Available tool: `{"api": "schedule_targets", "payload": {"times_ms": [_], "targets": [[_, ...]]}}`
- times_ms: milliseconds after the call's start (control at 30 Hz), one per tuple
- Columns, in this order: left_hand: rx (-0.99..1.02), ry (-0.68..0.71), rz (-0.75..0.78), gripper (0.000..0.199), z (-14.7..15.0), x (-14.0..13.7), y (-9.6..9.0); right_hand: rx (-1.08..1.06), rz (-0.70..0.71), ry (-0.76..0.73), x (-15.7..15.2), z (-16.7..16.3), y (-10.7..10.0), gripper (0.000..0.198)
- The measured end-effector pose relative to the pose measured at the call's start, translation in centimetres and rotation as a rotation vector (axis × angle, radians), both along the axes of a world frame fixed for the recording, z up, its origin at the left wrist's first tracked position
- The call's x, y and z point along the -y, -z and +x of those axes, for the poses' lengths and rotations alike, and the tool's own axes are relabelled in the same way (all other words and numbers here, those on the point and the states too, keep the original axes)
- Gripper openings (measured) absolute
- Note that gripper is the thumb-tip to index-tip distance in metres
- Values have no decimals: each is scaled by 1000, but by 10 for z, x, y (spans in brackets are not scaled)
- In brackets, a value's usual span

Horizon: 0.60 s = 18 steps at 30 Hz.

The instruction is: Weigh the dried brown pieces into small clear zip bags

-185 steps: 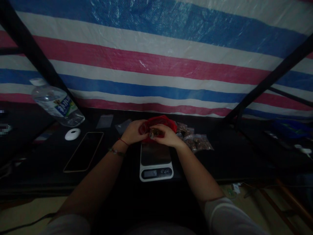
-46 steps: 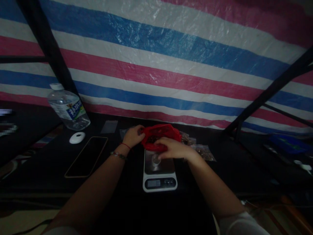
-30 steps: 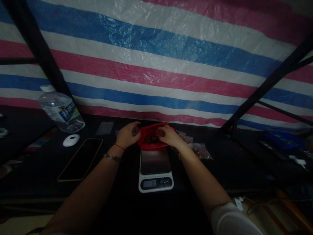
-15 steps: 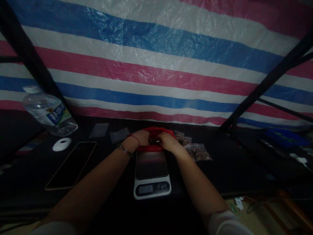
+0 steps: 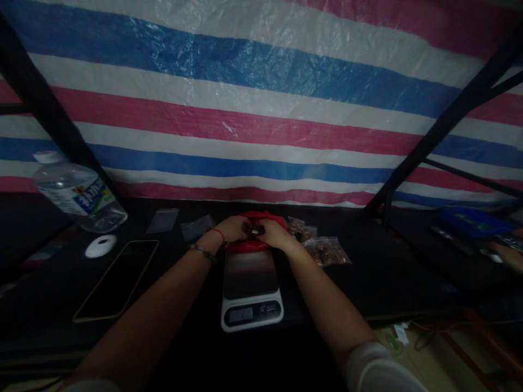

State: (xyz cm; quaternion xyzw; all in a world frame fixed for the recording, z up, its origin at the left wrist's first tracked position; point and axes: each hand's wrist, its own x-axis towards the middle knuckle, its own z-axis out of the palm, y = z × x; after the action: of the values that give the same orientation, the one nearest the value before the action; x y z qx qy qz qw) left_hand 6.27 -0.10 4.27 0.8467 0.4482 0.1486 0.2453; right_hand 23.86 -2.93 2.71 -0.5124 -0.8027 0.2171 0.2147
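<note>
Both hands reach into a red plastic bag point(image 5: 249, 248) behind a white digital kitchen scale point(image 5: 252, 321). My left hand point(image 5: 233, 228), with a red cord and a bead bracelet at its wrist, has its fingers curled inside the bag. Opposite it, my right hand point(image 5: 273, 233) also has bent, closed fingers. A small dark thing with a shiny spot point(image 5: 256, 231) shows between the fingertips; its kind is too dim to make out. Right of the bag lie small zip bags point(image 5: 328, 251) filled with brownish bits. Two flat clear zip bags point(image 5: 162, 220) lie to the left.
At the left stand a large clear bottle point(image 5: 84, 190), a white oval case point(image 5: 101, 246) and a dark phone point(image 5: 117, 280). Black frame posts point(image 5: 425, 144) rise before a striped sheet point(image 5: 253, 130). A blue tray point(image 5: 476, 222) and another person's hand point(image 5: 510, 256) are at the right.
The fingertips of both hands have come closer together over the dark thing in the red bag. Another person's hand has appeared at the right edge. The view has shifted slightly.
</note>
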Motion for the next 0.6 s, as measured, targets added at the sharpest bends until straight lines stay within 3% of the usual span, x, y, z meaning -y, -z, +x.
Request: {"api": "schedule_targets", "payload": {"times_ms": [100,300,600], "targets": [[24,68,-65,32,-4,-2,-7,-56,-26,5,0,-1,1,22],[105,68,32,34,-5,-3,-23,-191,2,29,3,-5,0,31],[220,119,42,45,-2,2,-25,-326,-47,67,5,-7,2,38]]}}
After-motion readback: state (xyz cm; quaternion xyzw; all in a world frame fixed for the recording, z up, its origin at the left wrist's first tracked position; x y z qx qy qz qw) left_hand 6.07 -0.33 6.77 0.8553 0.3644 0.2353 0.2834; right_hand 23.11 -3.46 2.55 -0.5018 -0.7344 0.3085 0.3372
